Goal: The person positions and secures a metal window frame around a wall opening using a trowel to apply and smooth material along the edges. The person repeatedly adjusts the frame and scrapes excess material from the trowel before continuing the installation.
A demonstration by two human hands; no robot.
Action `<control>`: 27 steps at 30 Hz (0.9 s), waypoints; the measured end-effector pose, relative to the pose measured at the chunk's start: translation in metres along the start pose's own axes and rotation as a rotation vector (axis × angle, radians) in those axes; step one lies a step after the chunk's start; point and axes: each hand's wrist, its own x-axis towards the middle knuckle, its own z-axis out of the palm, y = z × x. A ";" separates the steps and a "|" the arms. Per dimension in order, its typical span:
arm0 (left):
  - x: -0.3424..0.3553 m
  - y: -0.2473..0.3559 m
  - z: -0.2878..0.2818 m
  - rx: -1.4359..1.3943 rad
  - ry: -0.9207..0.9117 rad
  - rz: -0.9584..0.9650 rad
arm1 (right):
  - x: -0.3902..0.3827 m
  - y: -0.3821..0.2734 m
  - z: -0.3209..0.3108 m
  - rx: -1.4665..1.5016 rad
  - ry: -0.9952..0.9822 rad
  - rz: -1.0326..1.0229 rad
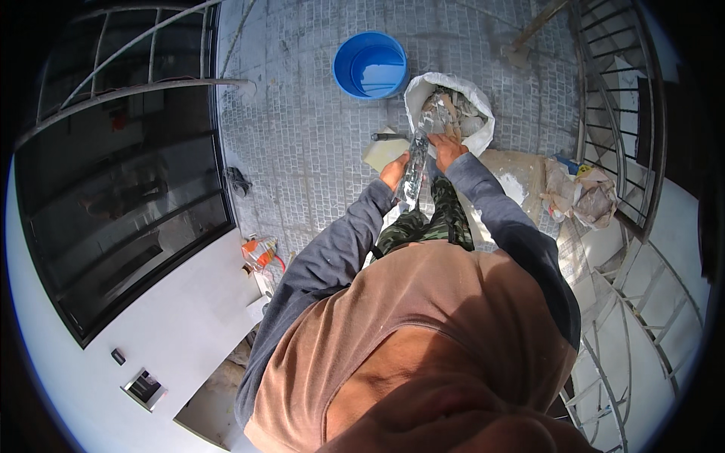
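My left hand [394, 171] is closed on the near left edge of a long, dark, plaster-smeared piece [412, 177], whose exact kind I cannot make out. It stands tilted in front of my legs, its far end beside the mouth of a white sack [484, 138]. Inside the sack lies rubble [447, 112] with broken, flat brownish scraps. My right hand [449, 151] is at the sack's near rim, fingers bent toward the smeared piece; what they grip is hidden. Left of the piece, a pale yellow flat board [381, 155] lies on the paving with a dark handle [388, 137] over it.
A blue bucket [337, 69] holding water stands beyond the sack. To the right are a brown paper-like sack [529, 170] and crumpled bags [593, 198]. Metal railings [651, 151] edge the right side; scaffold-like bars [143, 89] cross the upper left. An orange-white bag [259, 254] lies by the wall.
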 end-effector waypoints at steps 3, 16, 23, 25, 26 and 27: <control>-0.008 0.000 -0.004 0.047 -0.023 -0.010 | -0.005 0.001 0.005 -0.045 0.036 0.126; 0.005 0.012 0.019 -0.244 0.032 0.111 | -0.125 -0.112 -0.088 0.176 0.394 -0.186; -0.012 0.008 0.018 0.004 0.061 0.128 | -0.073 -0.061 -0.056 0.160 0.292 -0.050; -0.012 0.006 0.013 -0.040 -0.033 0.166 | -0.045 -0.028 -0.035 0.148 0.312 -0.019; -0.012 0.003 0.011 -0.073 -0.072 0.169 | -0.029 -0.012 -0.023 0.141 0.322 -0.017; -0.009 0.002 0.008 -0.129 -0.095 0.143 | -0.009 0.005 -0.015 0.109 0.267 0.046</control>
